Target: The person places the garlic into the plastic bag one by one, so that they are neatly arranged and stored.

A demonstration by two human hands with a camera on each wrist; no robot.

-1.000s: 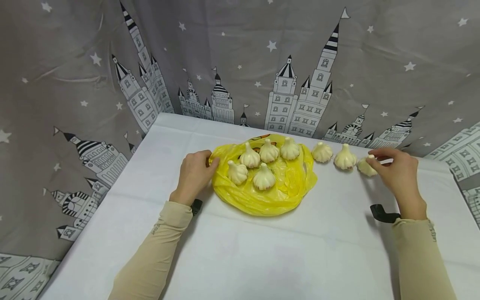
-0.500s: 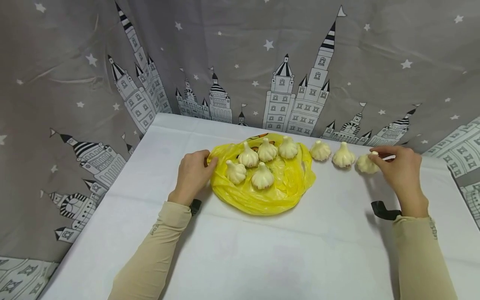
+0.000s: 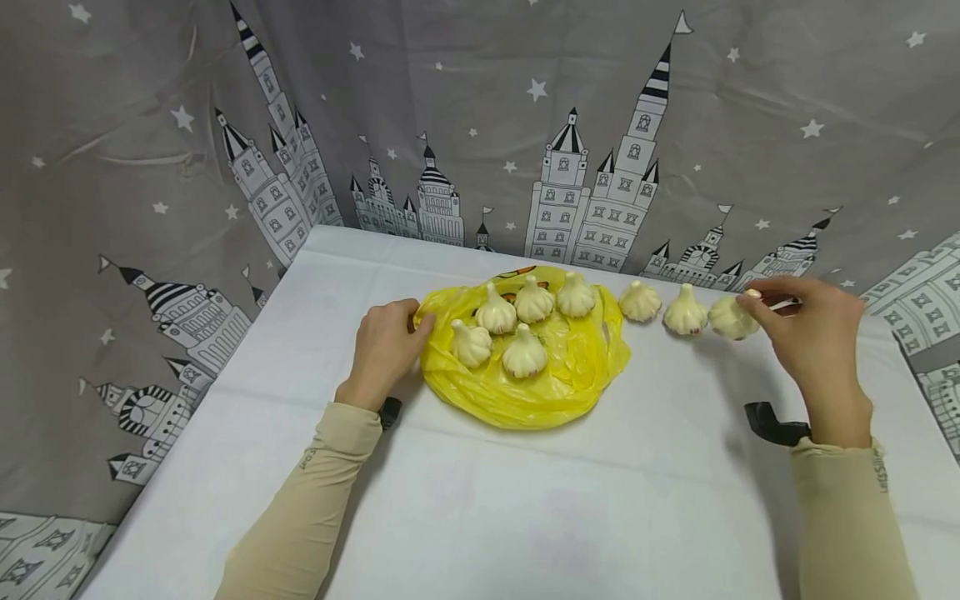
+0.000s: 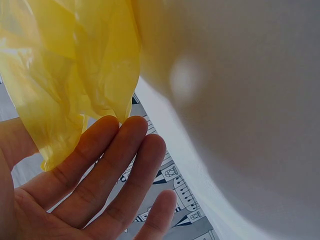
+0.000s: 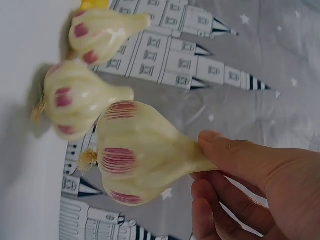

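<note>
My right hand (image 3: 813, 333) pinches a garlic bulb (image 5: 142, 155) by its stem between thumb and fingers. In the right wrist view the bulb is off-white with purple-pink streaks and a tuft of roots. Two more garlic bulbs (image 3: 686, 310) (image 3: 641, 301) stand in a row to its left on the white cloth. A yellow plastic bag (image 3: 525, 412) lies flattened in the middle, with several garlic bulbs (image 3: 525, 352) on top of it. At the bag's left edge, my left hand (image 3: 386, 350) pinches the thin plastic; the left wrist view shows the other fingers extended beside the yellow film (image 4: 105, 55).
A white cloth (image 3: 480, 517) covers the table. Behind it and to the left hangs a grey curtain (image 3: 480, 83) printed with castles and stars, close to the table's back edge. A black strap piece (image 3: 772, 425) juts from the right wrist.
My right hand has risen a little with the garlic bulb, and its shadow on the cloth has spread. The left hand and the bag stay in place.
</note>
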